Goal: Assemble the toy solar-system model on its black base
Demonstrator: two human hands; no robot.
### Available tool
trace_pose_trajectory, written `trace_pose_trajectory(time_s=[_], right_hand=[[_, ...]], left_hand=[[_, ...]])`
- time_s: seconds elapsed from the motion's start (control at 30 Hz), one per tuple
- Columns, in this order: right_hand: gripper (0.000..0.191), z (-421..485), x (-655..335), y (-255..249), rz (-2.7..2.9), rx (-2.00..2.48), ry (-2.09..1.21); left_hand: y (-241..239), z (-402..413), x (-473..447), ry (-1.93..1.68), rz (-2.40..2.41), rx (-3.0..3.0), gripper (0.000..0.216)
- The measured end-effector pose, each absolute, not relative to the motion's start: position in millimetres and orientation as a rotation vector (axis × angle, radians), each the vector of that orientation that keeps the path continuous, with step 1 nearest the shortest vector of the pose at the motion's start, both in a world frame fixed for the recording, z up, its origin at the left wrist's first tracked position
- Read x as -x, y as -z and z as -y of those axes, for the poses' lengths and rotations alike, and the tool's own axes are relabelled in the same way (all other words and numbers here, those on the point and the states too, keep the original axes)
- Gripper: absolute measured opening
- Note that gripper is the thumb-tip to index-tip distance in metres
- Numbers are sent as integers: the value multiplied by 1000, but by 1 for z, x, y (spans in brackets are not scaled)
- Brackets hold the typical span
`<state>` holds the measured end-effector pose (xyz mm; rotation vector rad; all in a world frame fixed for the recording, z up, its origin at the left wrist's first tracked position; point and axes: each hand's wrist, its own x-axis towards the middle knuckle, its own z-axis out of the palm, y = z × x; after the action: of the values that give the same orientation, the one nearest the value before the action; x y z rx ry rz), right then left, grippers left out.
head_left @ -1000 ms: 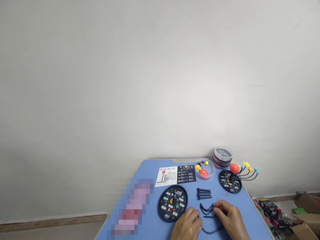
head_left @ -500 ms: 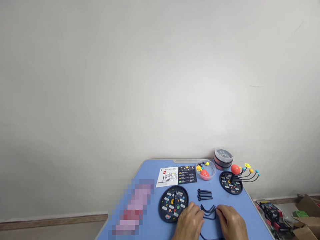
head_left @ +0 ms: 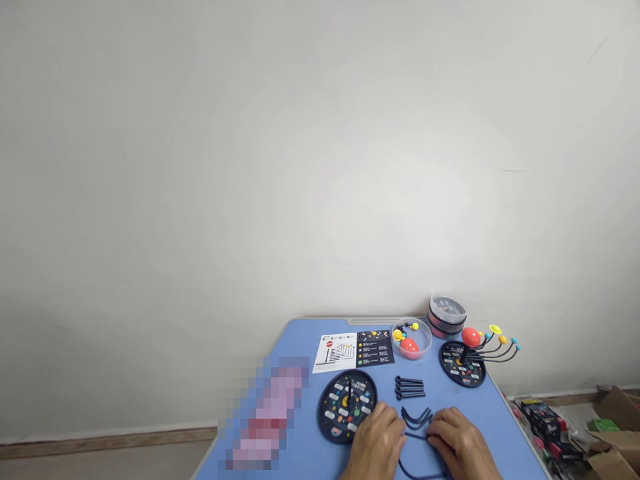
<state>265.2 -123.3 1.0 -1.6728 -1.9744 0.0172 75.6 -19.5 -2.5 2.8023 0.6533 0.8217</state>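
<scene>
My left hand [head_left: 377, 440] rests on the table with its fingers curled at one end of a thin black curved rod [head_left: 416, 436]. Opposite, my right hand [head_left: 463, 443] pinches that rod's other end, its fingers covering the tip. Just beyond lie several more curved rods [head_left: 416, 421] in a nested group. Below the hands another long curved rod [head_left: 420, 477] runs partly out of view. Left of my left hand sits a round black base [head_left: 336, 417] printed with planets, a short post [head_left: 350, 392] upright in it. Several straight black rods with ringed ends [head_left: 410, 388] lie in a row.
A printed instruction sheet [head_left: 335, 353] lies at the back of the blue table [head_left: 295, 340]. Beside it, a clear tub [head_left: 425, 347] holds coloured balls. Stacked round containers [head_left: 447, 317] and an assembled planet model [head_left: 463, 363] stand right. Boxes [head_left: 617, 420] are on the floor.
My right hand has shifted slightly left and lower, its fingers now closing over the curved end of the rod. My left hand has barely moved.
</scene>
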Motion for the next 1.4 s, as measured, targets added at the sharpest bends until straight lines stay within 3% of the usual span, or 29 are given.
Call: trace_pose_trajectory(time_s=[0.17, 0.43, 0.6, 0.87, 1.0, 1.2, 1.3, 1.4], right_hand=[[15, 123, -264, 5, 2055, 1634, 106], [23, 108, -247, 18, 2086, 1550, 664], [27, 98, -241, 23, 2214, 1631, 683], [32, 93, -242, 12, 2247, 1861, 405], [44, 107, -252, -14, 2007, 1907, -4], [6, 112, -263, -21, 1267, 1670, -810], [28, 109, -260, -13, 874, 1402, -1180], [36, 110, -252, -12, 687, 1180, -1341]], left_hand=[[5, 19, -76, -864, -648, -2801, 15], [10, 15, -83, -923, -468, -2814, 18], [17, 12, -88, -977, -382, -2812, 18], [4, 13, -80, -1000, -433, -2681, 17], [-13, 16, -71, -976, -545, -2513, 14], [-9, 24, -82, -956, -515, -2418, 17], [-2, 27, -92, -951, -491, -2433, 23], [0, 28, -97, -939, -495, -2426, 23]])
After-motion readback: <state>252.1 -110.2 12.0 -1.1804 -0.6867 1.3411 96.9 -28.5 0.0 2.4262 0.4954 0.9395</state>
